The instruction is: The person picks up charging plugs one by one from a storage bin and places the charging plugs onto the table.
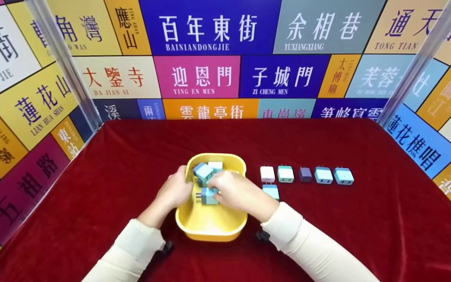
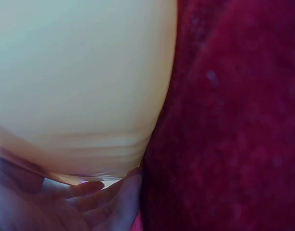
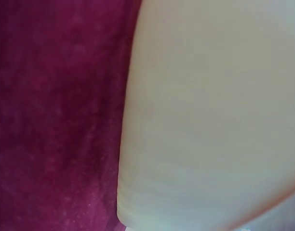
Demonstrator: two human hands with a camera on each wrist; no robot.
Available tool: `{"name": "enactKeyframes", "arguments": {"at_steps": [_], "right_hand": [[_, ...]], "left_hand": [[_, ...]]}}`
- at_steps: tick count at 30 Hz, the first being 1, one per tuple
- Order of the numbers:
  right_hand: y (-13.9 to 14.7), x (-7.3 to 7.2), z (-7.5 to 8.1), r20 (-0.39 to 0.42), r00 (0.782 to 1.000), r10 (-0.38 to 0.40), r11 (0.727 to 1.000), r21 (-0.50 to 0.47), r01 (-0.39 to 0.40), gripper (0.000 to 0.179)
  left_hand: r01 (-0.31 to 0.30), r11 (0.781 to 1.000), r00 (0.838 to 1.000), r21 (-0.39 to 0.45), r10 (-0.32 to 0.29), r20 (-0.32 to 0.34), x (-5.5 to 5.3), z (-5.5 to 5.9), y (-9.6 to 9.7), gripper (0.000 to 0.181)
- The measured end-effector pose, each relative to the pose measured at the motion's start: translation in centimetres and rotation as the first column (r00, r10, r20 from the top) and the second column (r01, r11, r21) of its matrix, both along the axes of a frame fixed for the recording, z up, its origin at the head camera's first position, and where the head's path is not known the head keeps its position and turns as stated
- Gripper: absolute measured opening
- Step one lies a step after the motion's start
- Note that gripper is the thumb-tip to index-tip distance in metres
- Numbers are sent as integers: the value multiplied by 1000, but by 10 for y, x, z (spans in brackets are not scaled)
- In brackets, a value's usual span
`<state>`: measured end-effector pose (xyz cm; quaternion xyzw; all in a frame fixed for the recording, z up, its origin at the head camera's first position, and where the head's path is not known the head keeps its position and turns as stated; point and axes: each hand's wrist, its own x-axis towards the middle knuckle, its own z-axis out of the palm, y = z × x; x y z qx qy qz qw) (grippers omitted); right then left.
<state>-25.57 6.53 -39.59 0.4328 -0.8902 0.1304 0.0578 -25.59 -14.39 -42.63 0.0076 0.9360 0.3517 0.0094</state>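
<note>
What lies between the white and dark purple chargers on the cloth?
A pale green charger lies between the white charger and dark purple charger, in the head view.

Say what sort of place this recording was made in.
Probably a staged recording booth: panels printed with big lettering stand on three sides, posts rise at the two far corners, and plugs lie lined up on a plain red cloth.

Open lane along the left edge of the red cloth-covered table point(image 1: 92, 203), another by its far edge; mid-table, the deep yellow plastic tub point(image 1: 210, 236) blocks, bare right hand point(image 1: 234, 192) filling its right side, small blocky white, mint, navy and blue plastic chargers point(image 1: 305, 175) barring rightward passage.
</note>
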Motion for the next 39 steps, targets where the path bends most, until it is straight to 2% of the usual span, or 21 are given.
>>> {"name": "enactKeyframes", "arguments": {"at_steps": [6,12,23,29,36,39], "right_hand": [[2,2,3,76,993,-89,996,-4,90,6],[3,4,2,99,984,-147,989,1,148,11],[7,8,1,50,989,-141,990,3,141,21],[3,13,-2,67,985,-157,987,32,155,28],[-5,16,-9,-16,990,-139,990,-30,138,41],[-7,17,-10,-41,988,-148,988,-40,147,37]], "left_hand": [[-12,1000,1000,21,12,28,0,0,-1,56],[-16,1000,1000,16,16,27,0,1,0,55],[-12,1000,1000,8,11,12,-1,-1,0,52],[-9,1000,1000,5,9,5,-1,-2,1,52],[2,1000,1000,18,-2,7,-1,-1,1,54],[1,1000,1000,21,-1,7,-1,-2,0,54]]}}
